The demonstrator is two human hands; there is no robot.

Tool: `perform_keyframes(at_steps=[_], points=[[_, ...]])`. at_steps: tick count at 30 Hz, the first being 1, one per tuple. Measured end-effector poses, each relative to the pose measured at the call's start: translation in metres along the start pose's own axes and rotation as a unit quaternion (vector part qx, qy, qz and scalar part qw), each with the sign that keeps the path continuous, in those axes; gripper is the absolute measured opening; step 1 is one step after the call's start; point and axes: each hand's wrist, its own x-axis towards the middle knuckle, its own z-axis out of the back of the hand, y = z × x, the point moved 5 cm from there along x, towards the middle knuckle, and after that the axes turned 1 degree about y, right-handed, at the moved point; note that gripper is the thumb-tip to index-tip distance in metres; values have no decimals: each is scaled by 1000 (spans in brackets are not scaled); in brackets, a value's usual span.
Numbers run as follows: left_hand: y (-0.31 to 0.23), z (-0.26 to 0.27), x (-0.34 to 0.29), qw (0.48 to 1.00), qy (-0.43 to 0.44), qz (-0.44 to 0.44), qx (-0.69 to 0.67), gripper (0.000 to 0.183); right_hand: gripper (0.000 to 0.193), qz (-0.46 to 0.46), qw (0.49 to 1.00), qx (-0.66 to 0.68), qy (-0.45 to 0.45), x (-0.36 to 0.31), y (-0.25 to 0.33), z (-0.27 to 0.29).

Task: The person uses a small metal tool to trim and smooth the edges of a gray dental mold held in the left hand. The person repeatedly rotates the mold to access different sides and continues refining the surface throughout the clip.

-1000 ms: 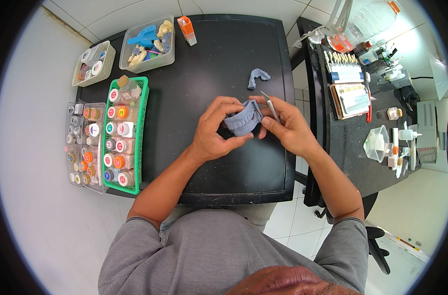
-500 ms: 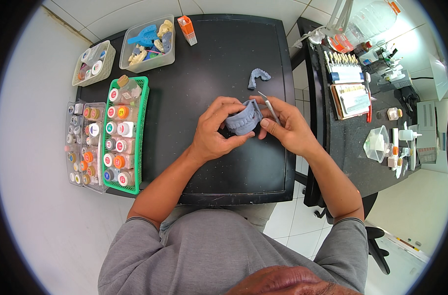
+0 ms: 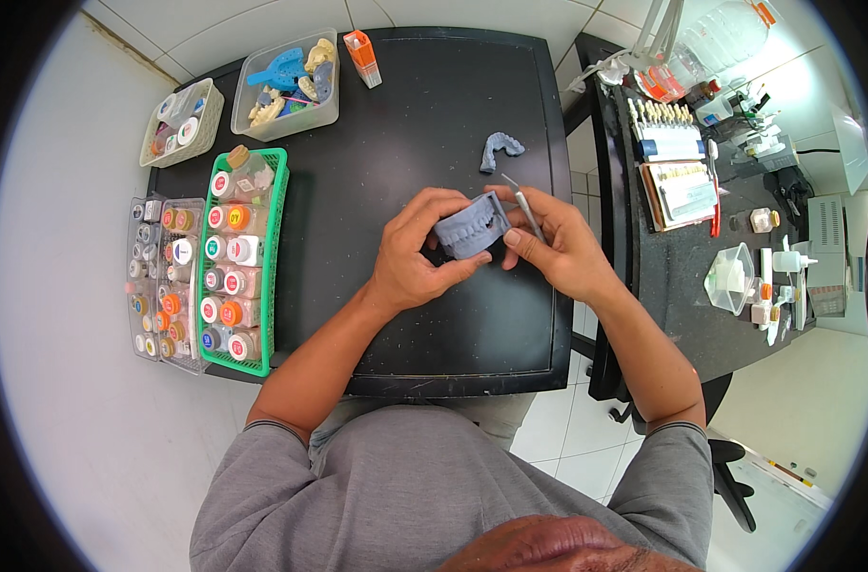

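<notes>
A grey-blue dental model (image 3: 466, 229) with rows of teeth is held over the black table (image 3: 396, 124). My left hand (image 3: 417, 250) wraps round its left side, thumb along the lower edge and fingers over the top. At its right end, my right hand (image 3: 558, 246) has fingertips touching the model's edge. That same hand pinches a slim pale carving knife (image 3: 522, 202), its thin tip pointing up and left. Beyond the hands lies a loose grey-blue arch-shaped piece (image 3: 500, 151) on the table.
Left, a green basket (image 3: 274, 257) and clear trays hold many capped jars. Farther back stand a clear tub (image 3: 302, 116) of dental casts, a small basket (image 3: 208, 133) and an orange-white carton (image 3: 363, 59). A side bench (image 3: 677, 276) on the right carries tooth shade guides (image 3: 677, 143) and bottles.
The model has turned and tilted in my fingers, showing more of its flat back and side. The knife has shifted only slightly.
</notes>
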Motion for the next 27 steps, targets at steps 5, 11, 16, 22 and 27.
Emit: perform_keyframes(at_steps=[5, 11, 16, 22, 27], points=[[7, -3, -7, 995, -28, 40, -83, 70, 52, 10, 1000, 20, -9, 0, -1, 0], [6, -2, -7, 996, 2, 50, -79, 71, 49, 16, 999, 24, -26, 0, -1, 0], [2, -2, -6, 996, 9, 43, -77, 73, 51, 10, 1000, 16, -10, 1, 1, 0], [-2, -1, 0, 998, 35, 24, -36, 81, 50, 23, 998, 45, -24, 1, 0, 0], [-3, -2, 0, 998, 43, 22, -41, 81, 52, 29, 998, 50, -21, 2, 1, 0]])
